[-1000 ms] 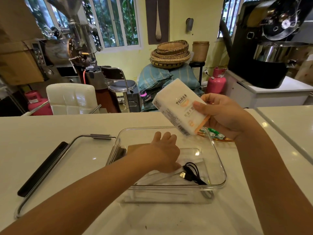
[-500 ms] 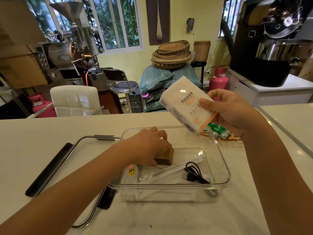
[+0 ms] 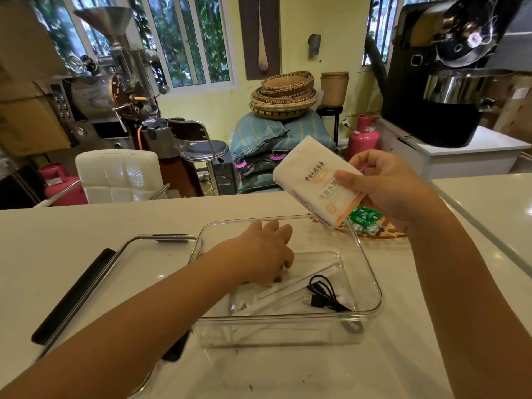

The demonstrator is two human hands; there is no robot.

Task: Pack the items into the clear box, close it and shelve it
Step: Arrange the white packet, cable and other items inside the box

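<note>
The clear box stands open on the white counter. In it lie a coiled black USB cable and long white wrapped sticks. My left hand reaches palm down into the box's left half, its fingers curled over whatever lies beneath. My right hand holds a white tissue pack, tilted, above the box's far right corner. The clear lid with black side clips lies flat to the left, its right edge tucked under the box.
Green wrapped candies sit on a woven plate just behind the box's far right corner. Beyond the counter stand a white chair, a stool and roasting machines. A second counter runs along the right.
My left hand has gone lower into the box, and the brown block it gripped is now hidden under it. The tissue pack has stayed raised in my right hand.
</note>
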